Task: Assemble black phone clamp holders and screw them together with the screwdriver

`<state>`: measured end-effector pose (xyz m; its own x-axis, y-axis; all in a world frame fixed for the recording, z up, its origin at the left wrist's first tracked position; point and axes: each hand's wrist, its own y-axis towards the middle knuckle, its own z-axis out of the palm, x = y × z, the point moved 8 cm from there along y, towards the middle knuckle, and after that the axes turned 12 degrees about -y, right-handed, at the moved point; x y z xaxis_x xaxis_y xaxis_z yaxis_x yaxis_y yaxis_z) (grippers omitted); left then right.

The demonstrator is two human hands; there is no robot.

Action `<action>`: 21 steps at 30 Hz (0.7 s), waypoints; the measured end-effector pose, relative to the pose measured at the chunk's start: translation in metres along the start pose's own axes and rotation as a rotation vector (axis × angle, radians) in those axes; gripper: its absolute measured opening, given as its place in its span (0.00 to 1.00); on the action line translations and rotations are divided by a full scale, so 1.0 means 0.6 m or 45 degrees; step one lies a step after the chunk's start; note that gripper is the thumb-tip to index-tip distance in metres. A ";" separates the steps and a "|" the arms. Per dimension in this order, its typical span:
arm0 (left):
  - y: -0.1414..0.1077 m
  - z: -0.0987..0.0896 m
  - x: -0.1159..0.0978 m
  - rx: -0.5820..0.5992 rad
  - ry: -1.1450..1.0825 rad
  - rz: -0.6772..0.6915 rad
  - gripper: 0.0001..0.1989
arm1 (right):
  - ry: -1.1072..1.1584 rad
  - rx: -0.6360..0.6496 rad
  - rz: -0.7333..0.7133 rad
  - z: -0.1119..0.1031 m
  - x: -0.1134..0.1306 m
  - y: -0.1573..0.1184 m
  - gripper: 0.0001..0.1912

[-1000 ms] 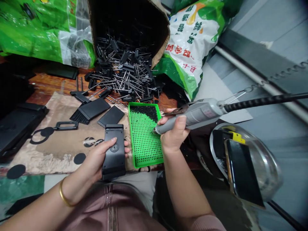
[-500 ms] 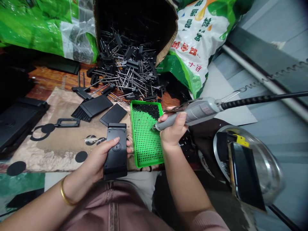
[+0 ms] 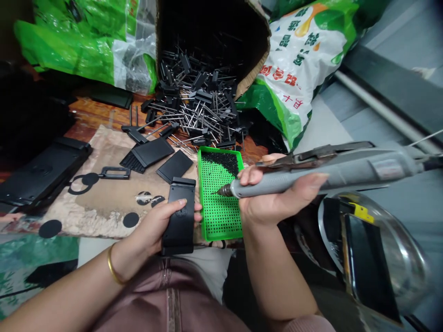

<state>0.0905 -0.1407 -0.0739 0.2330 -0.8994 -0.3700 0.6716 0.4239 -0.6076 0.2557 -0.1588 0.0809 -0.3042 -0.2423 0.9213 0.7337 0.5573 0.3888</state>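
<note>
My left hand [image 3: 161, 223] is closed around a black plastic phone-holder-like piece [image 3: 180, 230], its thumb resting on the flat face and fingertips showing at the right edge. In my right hand [image 3: 273, 198] lies a grey electric screwdriver [image 3: 332, 170], tilted, its bit pointing left over the tray. Below the bit is a shallow green perforated tray [image 3: 203, 221]. Small black screws [image 3: 221, 160] are heaped at the tray's far end. Whether a screw sits on the bit is too small to tell.
Black clamp parts with metal rods [image 3: 204, 103] spill from a cardboard box [image 3: 251, 83] at the back. Flat black plates [image 3: 152, 154] lie on the brown sheet [image 3: 104, 203]. Larger black pieces [image 3: 41, 170] are stacked left. A metal bowl [image 3: 411, 258] stands right, beside a plastic bag [image 3: 297, 60].
The screwdriver has come up closer to the camera, with its bit still over the tray. My left hand keeps the black piece. The whole view has shifted, so things appear further right.
</note>
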 end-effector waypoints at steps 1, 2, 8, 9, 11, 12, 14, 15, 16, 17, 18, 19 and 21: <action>0.001 0.000 0.000 0.008 -0.011 0.007 0.14 | -0.027 0.034 -0.002 0.011 0.006 -0.005 0.27; 0.001 0.000 0.000 0.015 -0.025 0.017 0.13 | -0.055 0.071 -0.008 0.023 0.010 -0.010 0.27; 0.002 0.000 0.006 0.038 -0.088 -0.001 0.13 | -0.136 0.168 -0.088 0.068 0.006 -0.019 0.28; 0.003 -0.001 0.007 0.037 -0.091 -0.008 0.14 | -0.154 0.160 -0.090 0.069 0.003 -0.019 0.28; 0.004 -0.001 0.008 0.041 -0.094 -0.009 0.14 | -0.175 0.144 -0.074 0.070 -0.004 -0.019 0.28; 0.005 -0.001 0.009 0.047 -0.093 -0.014 0.14 | -0.169 0.138 -0.061 0.070 -0.007 -0.019 0.27; 0.005 0.000 0.010 0.050 -0.089 -0.022 0.15 | -0.121 0.127 -0.038 0.068 -0.011 -0.020 0.26; 0.006 0.000 0.010 0.049 -0.087 -0.019 0.14 | -0.086 0.123 -0.030 0.067 -0.013 -0.020 0.25; 0.006 0.001 0.009 0.046 -0.086 -0.015 0.14 | -0.056 0.122 -0.025 0.066 -0.013 -0.021 0.25; 0.006 0.001 0.008 0.040 -0.086 -0.012 0.14 | -0.038 0.124 -0.023 0.066 -0.013 -0.022 0.24; 0.005 0.001 0.008 0.031 -0.087 -0.016 0.13 | -0.033 0.124 -0.021 0.067 -0.014 -0.023 0.24; 0.005 0.001 0.009 0.022 -0.092 -0.022 0.13 | -0.039 0.126 -0.016 0.067 -0.014 -0.025 0.24; 0.003 0.003 0.010 0.010 -0.094 -0.042 0.12 | -0.055 0.135 -0.008 0.070 -0.015 -0.027 0.25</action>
<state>0.0943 -0.1458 -0.0763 0.2619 -0.9183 -0.2969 0.6850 0.3936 -0.6131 0.2209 -0.1324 0.0668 -0.3363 -0.2126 0.9175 0.6641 0.6372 0.3910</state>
